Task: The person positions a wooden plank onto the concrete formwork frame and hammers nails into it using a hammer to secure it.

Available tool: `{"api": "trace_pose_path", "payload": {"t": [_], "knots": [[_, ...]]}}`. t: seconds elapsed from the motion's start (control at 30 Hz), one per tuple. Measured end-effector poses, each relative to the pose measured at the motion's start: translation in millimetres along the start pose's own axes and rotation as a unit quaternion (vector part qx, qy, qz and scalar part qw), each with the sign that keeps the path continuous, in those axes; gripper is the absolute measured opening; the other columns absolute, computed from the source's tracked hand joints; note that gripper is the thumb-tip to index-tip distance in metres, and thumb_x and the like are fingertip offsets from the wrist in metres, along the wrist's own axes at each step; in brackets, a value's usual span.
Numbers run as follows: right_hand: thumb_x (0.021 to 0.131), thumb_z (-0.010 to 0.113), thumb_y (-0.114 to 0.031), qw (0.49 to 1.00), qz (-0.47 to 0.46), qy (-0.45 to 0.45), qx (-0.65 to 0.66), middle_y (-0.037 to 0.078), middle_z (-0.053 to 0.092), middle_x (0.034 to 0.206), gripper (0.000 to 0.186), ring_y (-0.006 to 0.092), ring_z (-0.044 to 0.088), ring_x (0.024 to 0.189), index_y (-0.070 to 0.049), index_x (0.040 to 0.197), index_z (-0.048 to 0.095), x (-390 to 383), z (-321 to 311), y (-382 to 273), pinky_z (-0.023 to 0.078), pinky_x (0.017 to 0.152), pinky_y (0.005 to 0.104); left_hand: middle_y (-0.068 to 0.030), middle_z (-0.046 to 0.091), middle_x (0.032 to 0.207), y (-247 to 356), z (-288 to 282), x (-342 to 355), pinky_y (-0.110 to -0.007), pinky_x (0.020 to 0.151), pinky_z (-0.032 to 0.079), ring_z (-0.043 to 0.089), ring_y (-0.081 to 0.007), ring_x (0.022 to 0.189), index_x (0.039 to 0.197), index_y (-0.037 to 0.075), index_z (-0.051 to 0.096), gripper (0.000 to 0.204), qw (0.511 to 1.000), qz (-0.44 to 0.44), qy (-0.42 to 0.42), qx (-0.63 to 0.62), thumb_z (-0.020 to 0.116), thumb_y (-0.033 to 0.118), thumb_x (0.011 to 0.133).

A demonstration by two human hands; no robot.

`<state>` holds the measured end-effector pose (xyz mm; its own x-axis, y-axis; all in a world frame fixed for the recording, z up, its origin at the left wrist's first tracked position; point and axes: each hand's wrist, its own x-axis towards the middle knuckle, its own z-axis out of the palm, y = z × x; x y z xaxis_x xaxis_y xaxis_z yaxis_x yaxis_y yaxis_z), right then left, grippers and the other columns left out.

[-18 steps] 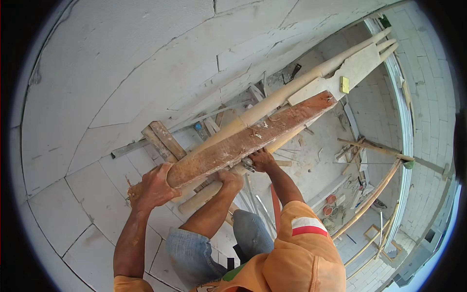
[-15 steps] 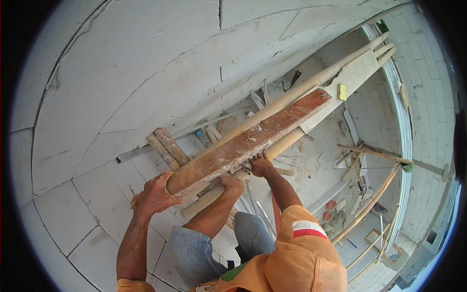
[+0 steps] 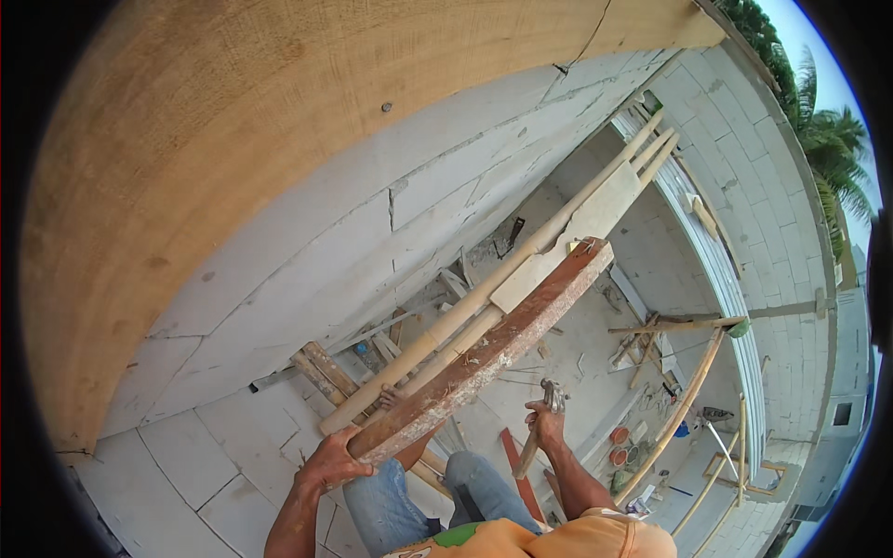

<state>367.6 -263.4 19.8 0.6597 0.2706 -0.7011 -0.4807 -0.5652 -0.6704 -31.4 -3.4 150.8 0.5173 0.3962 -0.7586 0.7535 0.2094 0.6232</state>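
My left hand (image 3: 327, 461) grips the near end of a long, dirty red-brown wooden beam (image 3: 484, 349) that runs diagonally up to the right, with splinters or nails at its far end. My right hand (image 3: 543, 426) holds a claw hammer (image 3: 553, 397) upright by its handle, to the right of the beam and apart from it. Alongside lie bamboo poles (image 3: 446, 330) and a notched pale board (image 3: 526, 279); a small yellow object peeks from behind the beam. My bare foot (image 3: 393, 398), partly hidden, rests by the poles below the beam.
A large wooden board (image 3: 214, 112) with a nail head curves across the upper left, against a block wall (image 3: 446, 158). Far below is a concrete floor (image 3: 521, 391) with offcuts, tools and buckets (image 3: 619, 435). Bamboo poles (image 3: 684, 409) and metal lengths (image 3: 707, 279) stand along the right.
My right hand has moved down and right, out from under the beam, with the hammer now clearly visible. The view has tilted upward, bringing the upper wooden board and trees into sight.
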Motion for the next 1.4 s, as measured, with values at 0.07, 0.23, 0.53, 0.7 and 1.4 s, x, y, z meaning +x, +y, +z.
{"api": "trace_pose_path", "payload": {"t": [0.07, 0.23, 0.53, 0.7, 1.4], "knots": [[0.09, 0.067, -0.018, 0.997, -0.054, 0.034, 0.039, 0.011, 0.065, 0.076, 0.021, 0.0163, 0.056, 0.049, 0.0, 0.099, 0.065, -36.2, -34.1, -54.9, 0.044, 0.042, 0.0298, -0.022, 0.069, 0.121, 23.7, -1.2, -18.6, -0.038, 0.1, 0.051, 0.067, -0.0324, 0.113, 0.135, -0.004, 0.057, 0.096, 0.999, 0.01, 0.001, 0.034, 0.094, 0.029, 0.053], [0.092, 0.071, -0.023, 0.968, -0.229, 0.062, 0.08, 0.007, 0.065, 0.081, 0.027, 0.0128, 0.055, 0.056, -0.002, 0.107, 0.066, -160.3, -61.9, -226.2, 0.044, 0.049, 0.0269, -0.0258, 0.067, 0.125, 72.0, -4.7, -79.2, -0.04, 0.102, 0.051, 0.065, -0.0363, 0.117, 0.137, -0.005, 0.054, 0.1, 0.998, -0.007, -0.002, 0.062, 0.094, 0.037, 0.056], [0.089, 0.069, -0.009, 0.915, -0.332, -0.02, 0.23, 0.016, 0.061, 0.13, 0.029, 0.025, 0.062, 0.112, 0.003, 0.115, 0.066, -307.4, -53.8, -416.2, 0.05, 0.096, 0.0401, -0.022, 0.072, 0.109, 154.6, -42.5, -148.3, -0.048, 0.088, 0.055, 0.069, -0.0411, 0.101, 0.129, 0.012, 0.061, 0.078, 0.955, 0.19, 0.112, 0.199, 0.082, 0.042, 0.06], [0.08, 0.07, -0.01, 0.604, -0.654, -0.016, -0.455, 0.021, 0.058, 0.139, 0.032, 0.0461, 0.045, 0.138, 0.002, 0.109, 0.071, -359.0, -8.7, -480.5, 0.035, 0.115, 0.0538, -0.0212, 0.072, 0.104, 176.7, -69.8, -170.2, -0.048, 0.085, 0.056, 0.069, -0.0394, 0.1, 0.124, 0.008, 0.063, 0.07, 0.927, 0.24, 0.129, 0.259, 0.08, 0.038, 0.063], [0.085, 0.066, -0.018, 0.576, -0.422, -0.382, -0.586, 0.017, 0.064, 0.131, 0.045, 0.0369, 0.064, 0.114, -0.008, 0.129, 0.064, -354.7, 12.3, -582.7, 0.053, 0.094, 0.0443, -0.019, 0.068, 0.101, 338.1, -172.5, -262.5, -0.049, 0.079, 0.055, 0.068, -0.0388, 0.097, 0.126, 0.004, 0.06, 0.07, 0.901, 0.253, 0.064, 0.348, 0.079, 0.035, 0.066]]}}
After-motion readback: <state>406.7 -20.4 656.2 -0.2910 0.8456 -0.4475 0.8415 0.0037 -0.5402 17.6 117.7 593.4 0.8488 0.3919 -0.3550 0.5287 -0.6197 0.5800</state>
